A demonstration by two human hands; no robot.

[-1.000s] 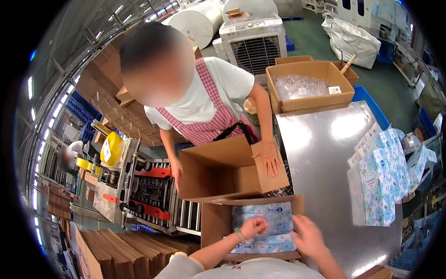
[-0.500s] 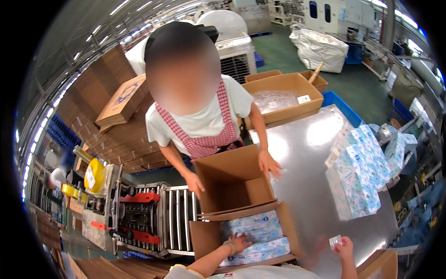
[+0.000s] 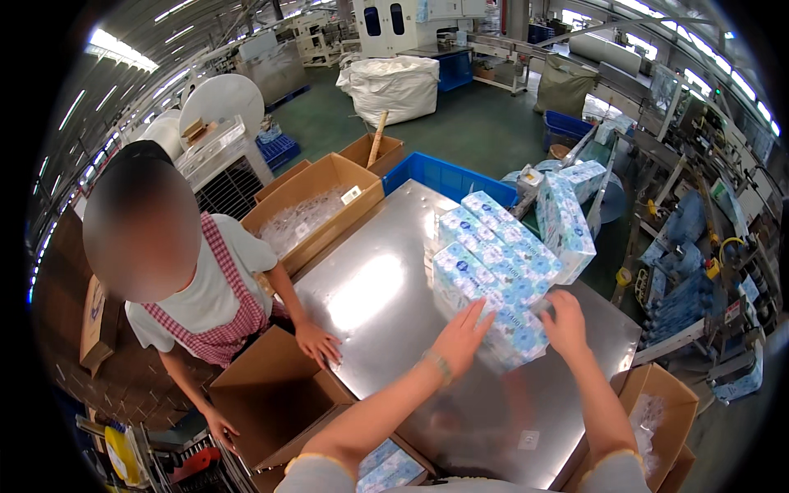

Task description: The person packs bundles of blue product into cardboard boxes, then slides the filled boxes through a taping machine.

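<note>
A stack of blue floral tissue packs (image 3: pixel 485 255) sits on the metal table in front of me. My left hand (image 3: pixel 462 338) reaches over the near left pack, fingers stretched out and touching its edge. At the near right side of the same stack is my right hand (image 3: pixel 565 322), fingers apart and slightly bent by the packs. Neither hand has lifted a pack. A small white square piece (image 3: pixel 528 440) lies flat on the table below my right forearm. Below my left forearm, more floral packs (image 3: pixel 388 467) show inside a carton, mostly hidden by the arm.
A co-worker's hand (image 3: pixel 319 341) rests on the metal table (image 3: pixel 370 279) beside an open brown carton (image 3: pixel 271 394). A carton of clear plastic (image 3: pixel 312 205) and a blue bin (image 3: pixel 448 179) border the far edge. Another carton (image 3: pixel 670 403) stands near right.
My view has swung right. My left hand has left the packs in the carton and come to the stack on the table. My right hand has let go of the white square.
</note>
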